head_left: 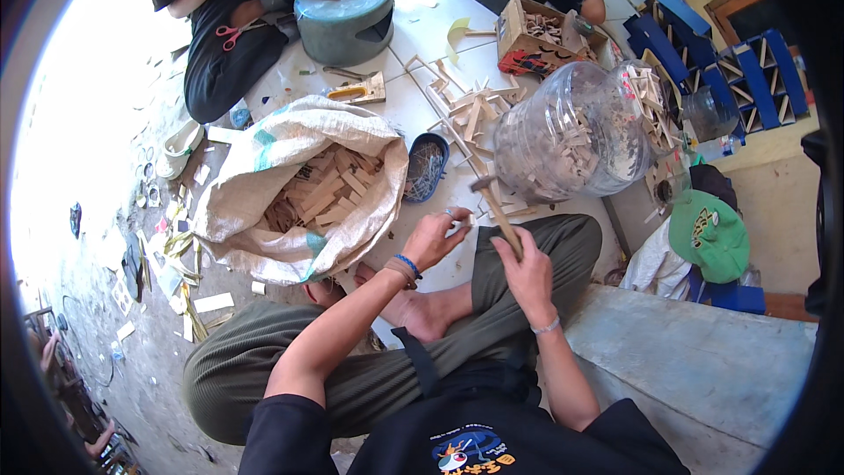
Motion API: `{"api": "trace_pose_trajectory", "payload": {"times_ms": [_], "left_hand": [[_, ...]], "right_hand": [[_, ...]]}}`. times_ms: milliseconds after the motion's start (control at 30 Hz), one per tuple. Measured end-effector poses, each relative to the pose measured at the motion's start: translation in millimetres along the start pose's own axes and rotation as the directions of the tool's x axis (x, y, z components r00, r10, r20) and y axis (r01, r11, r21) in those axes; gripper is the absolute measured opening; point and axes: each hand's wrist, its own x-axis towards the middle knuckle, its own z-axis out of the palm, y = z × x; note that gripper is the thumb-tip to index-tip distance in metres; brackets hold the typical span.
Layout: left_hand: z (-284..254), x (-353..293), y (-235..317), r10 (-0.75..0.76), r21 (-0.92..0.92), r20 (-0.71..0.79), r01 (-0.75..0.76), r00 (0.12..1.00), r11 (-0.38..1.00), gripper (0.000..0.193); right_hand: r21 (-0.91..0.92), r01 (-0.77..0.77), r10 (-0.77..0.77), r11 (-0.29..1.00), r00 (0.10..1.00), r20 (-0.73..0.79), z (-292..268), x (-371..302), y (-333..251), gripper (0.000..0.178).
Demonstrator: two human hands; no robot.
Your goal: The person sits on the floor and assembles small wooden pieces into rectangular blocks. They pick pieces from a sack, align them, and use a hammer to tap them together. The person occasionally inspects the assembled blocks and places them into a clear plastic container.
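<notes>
The hammer [504, 222] lies to the right of and nearer the person than the blue tray [414, 197] of nails, my landmark; the right hand [526, 280] is wrapped round its handle. Just nearer the person than the tray, the left hand [431, 241] pinches a small pale piece [469, 221], too small to identify, between thumb and fingertips. Left of the tray sits the white sack [230, 202] of wooden offcuts; right of it, the clear plastic jar [571, 123]; beyond it, the grey-green stool [345, 31].

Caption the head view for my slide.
Right hand gripping a hammer, left hand near an open sack of wood pieces.
</notes>
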Motion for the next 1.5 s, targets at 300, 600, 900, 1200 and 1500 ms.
{"api": "trace_pose_trajectory", "payload": {"times_ms": [300,600,900,1200,1500], "left_hand": [[-23,2,-23,0.013,-0.087,-0.091,-0.021,0.996,0.996,0.037],[-22,-6,-25,0.036,0.019,0.012,-0.036,0.999,0.999,0.036],[-13,-18,-33,0.085,0.134,0.077,-0.094,0.993,0.986,0.036],[-4,-14,-52,0.146,0.199,0.146,-0.174,0.978,0.965,0.048],[10,-10,-65,0.256,0.231,0.095,-0.271,0.962,0.935,0.047]], "right_hand": [[-0.105,-0.149,0.134,0.983,0.982,-0.135,-23,-129,65,0.036],[-0.429,-0.238,0.307,0.871,0.946,0.100,-46,-132,74,0.044],[-0.028,0.079,-0.077,0.997,0.996,0.054,-36,-21,-39,0.035],[0.033,0.735,-0.668,0.678,0.596,0.447,176,94,-165,0.028],[-0.210,0.714,-0.489,0.668,0.634,0.599,225,109,-141,0.053]]}}
